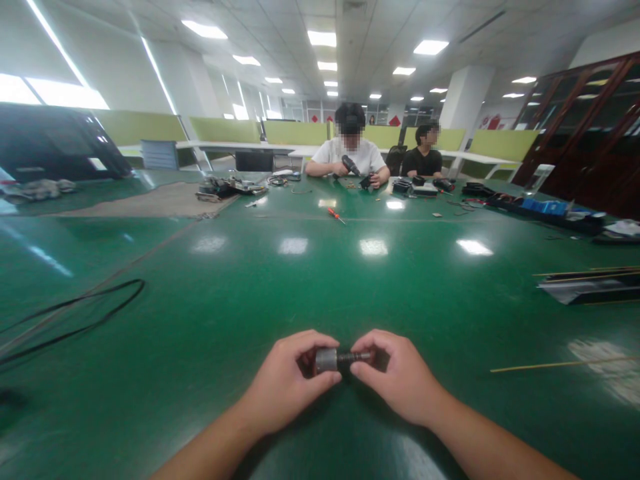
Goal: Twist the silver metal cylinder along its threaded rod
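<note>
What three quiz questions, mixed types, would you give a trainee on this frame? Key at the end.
1. Multiple choice: which end of the metal part is between the left hand's finger and thumb, opposite the right hand?
A) The wider grey end
B) The narrow shaft
C) Neither

2. True or false: the orange-handled screwdriver lies on the green table, apart from both hands.

3. Fill in: across the table, the person holding a dark power tool wears a ____ top.

Key: 1: A. 2: True. 3: white.
</note>
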`<state>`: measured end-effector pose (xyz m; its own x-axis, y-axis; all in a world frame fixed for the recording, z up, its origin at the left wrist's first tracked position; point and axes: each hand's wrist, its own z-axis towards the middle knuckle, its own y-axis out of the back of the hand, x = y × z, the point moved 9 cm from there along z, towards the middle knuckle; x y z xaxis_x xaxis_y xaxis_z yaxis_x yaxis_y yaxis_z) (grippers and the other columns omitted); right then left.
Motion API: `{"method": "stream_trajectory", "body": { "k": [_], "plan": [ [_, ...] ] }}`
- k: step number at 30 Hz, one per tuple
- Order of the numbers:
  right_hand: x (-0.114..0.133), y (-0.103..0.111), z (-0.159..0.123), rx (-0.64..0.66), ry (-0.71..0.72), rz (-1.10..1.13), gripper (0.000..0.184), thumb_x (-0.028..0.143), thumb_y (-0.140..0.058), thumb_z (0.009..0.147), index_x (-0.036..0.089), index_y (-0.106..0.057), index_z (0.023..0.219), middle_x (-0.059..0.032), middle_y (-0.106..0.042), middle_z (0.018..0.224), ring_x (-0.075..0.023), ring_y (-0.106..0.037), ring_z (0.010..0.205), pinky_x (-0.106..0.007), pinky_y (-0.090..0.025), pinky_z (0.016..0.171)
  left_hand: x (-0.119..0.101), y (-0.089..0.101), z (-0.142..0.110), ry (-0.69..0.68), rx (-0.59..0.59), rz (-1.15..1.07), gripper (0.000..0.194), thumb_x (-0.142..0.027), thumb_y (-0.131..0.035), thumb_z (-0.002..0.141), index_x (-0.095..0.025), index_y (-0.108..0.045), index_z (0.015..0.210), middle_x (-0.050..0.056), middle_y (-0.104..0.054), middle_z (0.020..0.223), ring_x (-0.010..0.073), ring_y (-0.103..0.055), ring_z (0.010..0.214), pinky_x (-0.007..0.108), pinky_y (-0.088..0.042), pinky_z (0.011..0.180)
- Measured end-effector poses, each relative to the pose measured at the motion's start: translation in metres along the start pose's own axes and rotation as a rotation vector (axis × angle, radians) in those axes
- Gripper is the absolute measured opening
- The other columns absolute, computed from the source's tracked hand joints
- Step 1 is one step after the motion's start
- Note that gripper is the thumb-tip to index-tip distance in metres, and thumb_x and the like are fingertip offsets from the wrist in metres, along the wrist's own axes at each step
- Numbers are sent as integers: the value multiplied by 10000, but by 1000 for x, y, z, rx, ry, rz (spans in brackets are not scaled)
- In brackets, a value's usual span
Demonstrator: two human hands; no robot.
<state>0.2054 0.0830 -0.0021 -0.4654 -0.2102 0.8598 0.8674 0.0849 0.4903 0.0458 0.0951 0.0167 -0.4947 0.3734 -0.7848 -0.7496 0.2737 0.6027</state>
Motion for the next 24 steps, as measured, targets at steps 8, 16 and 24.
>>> {"method": "stream_trajectory", "body": {
  "k": [8, 16, 24],
  "plan": [
    [0, -1, 1, -6, 5, 6, 95, 185, -697, 768, 212, -729, 853, 0, -703, 771, -164, -621, 715, -264, -439, 675, -2, 0, 1, 20, -5, -10, 236, -210, -758, 735, -210, -725, 969, 8, -708, 864, 188, -628, 783, 279, -443, 706],
    [-3, -2, 0, -14, -18, -8, 113, 198, -708, 765, 218, -736, 873, -2, -713, 786, -170, -622, 722, -273, -439, 693, 1, 0, 2, 27, 1, -13, 238, -211, -766, 739, -219, -727, 973, 5, -708, 875, 189, -631, 797, 277, -443, 716],
    [-6, -2, 1, -17, -40, -11, 116, 187, -723, 747, 230, -736, 854, 12, -707, 761, -175, -615, 729, -278, -421, 695, 4, 2, 1, 18, -3, -17, 239, -224, -767, 756, -233, -723, 990, 1, -708, 896, 194, -637, 827, 283, -449, 743]
  ]
}}
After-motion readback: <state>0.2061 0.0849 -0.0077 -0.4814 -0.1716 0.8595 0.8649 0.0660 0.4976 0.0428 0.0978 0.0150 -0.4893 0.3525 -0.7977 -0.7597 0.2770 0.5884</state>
